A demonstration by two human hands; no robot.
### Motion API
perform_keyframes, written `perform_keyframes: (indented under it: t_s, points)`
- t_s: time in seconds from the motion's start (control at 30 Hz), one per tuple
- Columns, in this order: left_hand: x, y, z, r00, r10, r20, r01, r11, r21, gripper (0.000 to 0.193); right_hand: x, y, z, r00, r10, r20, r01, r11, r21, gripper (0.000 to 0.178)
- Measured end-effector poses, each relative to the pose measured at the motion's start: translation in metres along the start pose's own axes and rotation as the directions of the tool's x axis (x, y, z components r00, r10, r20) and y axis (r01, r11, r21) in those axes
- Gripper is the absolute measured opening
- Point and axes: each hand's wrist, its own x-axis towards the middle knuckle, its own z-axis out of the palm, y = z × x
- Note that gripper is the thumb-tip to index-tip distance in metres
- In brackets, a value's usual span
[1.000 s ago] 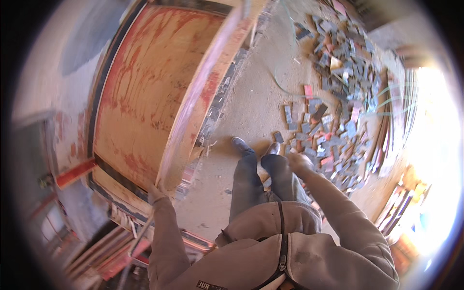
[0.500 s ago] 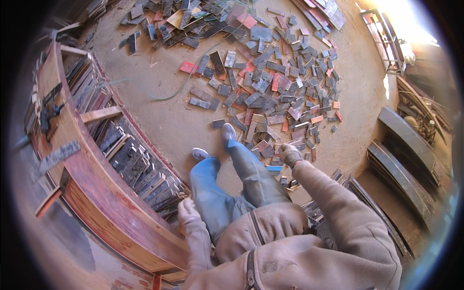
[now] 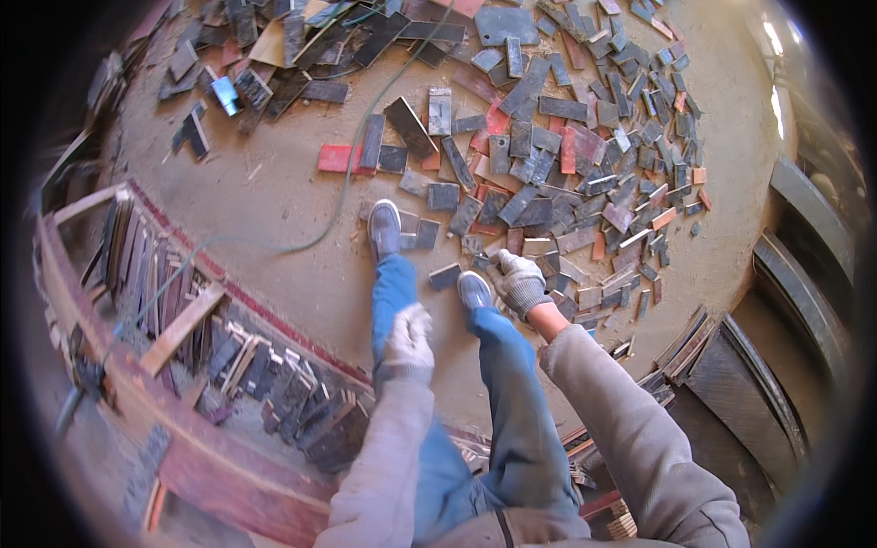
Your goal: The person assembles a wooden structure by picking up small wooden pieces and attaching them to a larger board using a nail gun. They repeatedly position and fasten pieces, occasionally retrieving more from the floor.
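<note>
My left hand (image 3: 409,338), in a pale work glove, hangs in the air over my left leg, its fingers curled in and nothing seen in them. My right hand (image 3: 517,279), gloved too with a grey cuff, is ahead of my right knee. Its fingers are bent inward, and no object shows in them. Beneath and beyond it lies a wide heap of small rectangular board offcuts (image 3: 539,164), mostly dark-faced, some red. A dark offcut (image 3: 445,277) lies beside my right shoe. Neither hand visibly touches a piece.
At left, a wooden-sided bin (image 3: 183,329) holds stacked board strips and offcuts. A thin green hose (image 3: 338,205) crosses the dusty floor. Curved dark panels (image 3: 808,301) lean at right. Larger scraps (image 3: 283,55) pile at the far left. A power tool (image 3: 89,379) sits on the bin's edge.
My left foot has stepped forward and the view has moved nearer the heap. My left hand has swung up and forward from beside the bin. My right hand stays out front.
</note>
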Motion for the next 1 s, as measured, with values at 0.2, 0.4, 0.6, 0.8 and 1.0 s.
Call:
perform_keyframes:
  t_s: [0.2, 0.4, 0.6, 0.8, 1.0]
  points:
    - [0.306, -0.107, -0.059, 0.903, 0.365, 0.228, -0.409, 0.565, 0.716, 0.07, 0.132, 0.018, 0.072, 0.986, 0.119, -0.118, -0.112, 0.992, 0.058, 0.018]
    - [0.5, -0.148, -0.048, 0.834, 0.25, 0.492, -0.544, 0.217, 0.811, 0.098, 0.163, 0.076, 0.108, 0.981, 0.174, -0.09, -0.179, 0.982, -0.052, 0.021]
    - [0.543, -0.151, -0.013, 0.87, 0.159, 0.467, -0.493, 0.22, 0.842, 0.098, 0.199, 0.148, 0.077, 0.919, 0.318, -0.233, -0.348, 0.933, -0.097, 0.017]
    - [0.473, -0.188, -0.065, 0.954, 0.025, 0.299, -0.26, 0.566, 0.783, 0.045, 0.228, 0.149, 0.055, 0.885, 0.357, -0.299, -0.39, 0.919, -0.054, 0.025]
    - [0.307, -0.197, -0.141, 0.963, -0.235, 0.132, 0.179, 0.925, 0.336, 0.042, 0.313, 0.124, 0.056, 0.849, 0.258, -0.461, -0.306, 0.951, -0.032, 0.024]
